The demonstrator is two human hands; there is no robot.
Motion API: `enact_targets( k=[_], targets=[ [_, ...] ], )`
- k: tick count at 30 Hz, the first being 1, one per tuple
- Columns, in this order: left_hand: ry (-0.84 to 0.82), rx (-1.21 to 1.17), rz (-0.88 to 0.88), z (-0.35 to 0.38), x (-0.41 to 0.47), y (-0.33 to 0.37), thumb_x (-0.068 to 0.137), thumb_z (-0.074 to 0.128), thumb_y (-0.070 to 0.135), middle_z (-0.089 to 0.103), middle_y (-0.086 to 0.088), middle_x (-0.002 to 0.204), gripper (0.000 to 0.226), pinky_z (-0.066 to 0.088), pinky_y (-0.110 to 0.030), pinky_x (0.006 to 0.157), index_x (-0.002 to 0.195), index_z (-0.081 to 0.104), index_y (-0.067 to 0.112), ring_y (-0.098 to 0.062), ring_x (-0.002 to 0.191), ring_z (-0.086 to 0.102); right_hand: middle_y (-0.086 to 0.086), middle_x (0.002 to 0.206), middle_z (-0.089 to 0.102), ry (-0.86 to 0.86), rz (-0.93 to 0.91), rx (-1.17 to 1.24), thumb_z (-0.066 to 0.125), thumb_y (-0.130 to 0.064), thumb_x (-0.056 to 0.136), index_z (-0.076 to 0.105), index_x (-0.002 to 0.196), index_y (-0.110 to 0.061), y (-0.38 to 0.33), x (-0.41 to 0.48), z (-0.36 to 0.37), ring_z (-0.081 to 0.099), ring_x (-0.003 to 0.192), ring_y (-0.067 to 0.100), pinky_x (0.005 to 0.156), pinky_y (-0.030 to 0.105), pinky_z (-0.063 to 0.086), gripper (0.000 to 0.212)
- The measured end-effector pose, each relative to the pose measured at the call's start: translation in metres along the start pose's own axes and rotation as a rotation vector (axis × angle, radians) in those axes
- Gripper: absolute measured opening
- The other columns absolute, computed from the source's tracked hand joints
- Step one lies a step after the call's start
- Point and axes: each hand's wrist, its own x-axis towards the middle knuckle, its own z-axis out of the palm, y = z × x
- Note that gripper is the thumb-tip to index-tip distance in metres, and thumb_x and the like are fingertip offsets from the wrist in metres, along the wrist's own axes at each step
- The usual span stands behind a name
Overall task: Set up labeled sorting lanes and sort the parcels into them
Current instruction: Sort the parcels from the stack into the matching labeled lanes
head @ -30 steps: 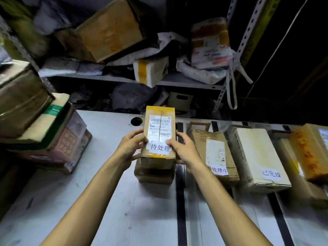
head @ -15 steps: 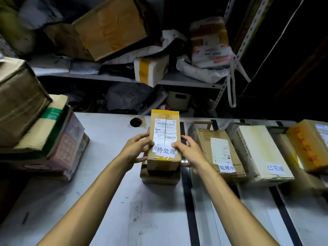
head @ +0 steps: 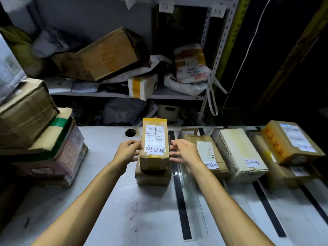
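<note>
– Grey tabletop (head: 106, 201) fills the near view, black tape strips (head: 179, 201) running away from me as lane dividers. Want the update?

– Go on. Where's the parcel?

– Half a second ago I had both hands clamped on the tall brown cardboard box with yellow tape and a white label (head: 154, 144). Now it sits on a flatter brown cardboard box (head: 152, 178) in the leftmost lane, and I've let go. My left hand (head: 126, 151) and right hand (head: 184, 151) flank it, fingers (head: 175, 159) spread and relaxed, gripping nothing. The right is clear of the box. The left is so close to its edge that I can't tell whether it touches.

– So that placement is finished?

– I'd judge so. Further right, a brown labelled box (head: 207, 153), a white labelled box (head: 239, 151) and an orange-marked stacked box (head: 291, 141) occupy their lanes. The pile of cartons (head: 44, 139) at my left probably comes next. Behind everything stands the metal shelf (head: 106, 94) of jumbled packages.
</note>
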Motion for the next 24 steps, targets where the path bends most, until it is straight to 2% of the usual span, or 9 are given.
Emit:
enact_targets(
  k=[4, 9, 13, 16, 19, 21, 24],
  targets=[
    [0.040, -0.069, 0.007, 0.001, -0.031, -0.005, 0.099, 0.047, 0.014, 0.061, -0.001, 0.090, 0.016, 0.049, -0.025, 0.065, 0.103, 0.062, 0.011, -0.012, 0.073, 0.055, 0.009, 0.094, 0.067, -0.101, -0.008, 0.005, 0.054, -0.019, 0.099, 0.067, 0.101, -0.011, 0.001, -0.030, -0.002, 0.065, 0.081, 0.021, 0.062, 0.028, 0.060, 0.015],
    [-0.002, -0.082, -0.018, 0.006, -0.073, -0.026, 0.098, 0.047, 0.015, 0.066, -0.009, 0.105, 0.025, 0.054, -0.037, 0.084, 0.113, 0.066, 0.007, -0.021, 0.087, 0.061, 0.007, 0.098, 0.068, -0.237, 0.019, -0.061, 0.055, -0.024, 0.099, 0.068, 0.108, -0.013, 0.017, -0.070, 0.004, 0.065, 0.082, 0.019, 0.067, 0.031, 0.060, 0.020],
    [-0.004, -0.082, -0.012, 0.000, -0.122, -0.042, 0.099, 0.046, 0.015, 0.065, -0.005, 0.096, 0.020, 0.051, -0.031, 0.076, 0.101, 0.066, 0.015, -0.018, 0.079, 0.060, 0.004, 0.096, 0.067, -0.344, 0.017, -0.099, 0.054, -0.021, 0.099, 0.069, 0.106, -0.012, 0.029, -0.105, 0.018, 0.063, 0.078, 0.019, 0.072, 0.036, 0.059, 0.020],
    [0.035, -0.076, -0.017, -0.019, -0.151, -0.057, 0.099, 0.046, 0.016, 0.066, -0.006, 0.097, 0.019, 0.050, -0.031, 0.075, 0.103, 0.065, 0.015, -0.018, 0.078, 0.060, 0.005, 0.092, 0.064, -0.425, -0.004, -0.111, 0.051, -0.017, 0.097, 0.070, 0.107, -0.010, 0.037, -0.129, 0.035, 0.060, 0.070, 0.017, 0.063, 0.030, 0.057, 0.023],
    [0.116, -0.094, 0.001, -0.040, -0.172, -0.067, 0.099, 0.046, 0.017, 0.066, -0.006, 0.097, 0.023, 0.050, -0.030, 0.073, 0.111, 0.065, 0.011, -0.019, 0.080, 0.060, 0.005, 0.095, 0.066, -0.512, -0.051, -0.146, 0.048, -0.017, 0.098, 0.070, 0.109, -0.013, 0.036, -0.149, 0.054, 0.063, 0.075, 0.018, 0.067, 0.031, 0.059, 0.025],
    [0.156, -0.103, -0.001, -0.053, -0.184, -0.072, 0.099, 0.046, 0.017, 0.066, -0.006, 0.096, 0.022, 0.051, -0.030, 0.073, 0.108, 0.065, 0.012, -0.019, 0.080, 0.061, 0.005, 0.098, 0.067, -0.562, -0.069, -0.158, 0.047, -0.018, 0.099, 0.069, 0.112, -0.012, 0.034, -0.162, 0.069, 0.065, 0.080, 0.019, 0.072, 0.033, 0.059, 0.027],
    [0.226, -0.122, 0.014, -0.075, -0.200, -0.078, 0.099, 0.047, 0.017, 0.066, -0.006, 0.097, 0.020, 0.052, -0.033, 0.076, 0.103, 0.066, 0.014, -0.020, 0.082, 0.063, 0.006, 0.101, 0.067, -0.636, -0.081, -0.171, 0.048, -0.019, 0.100, 0.069, 0.109, -0.012, 0.031, -0.179, 0.093, 0.064, 0.083, 0.019, 0.072, 0.032, 0.059, 0.024]
  ],
)
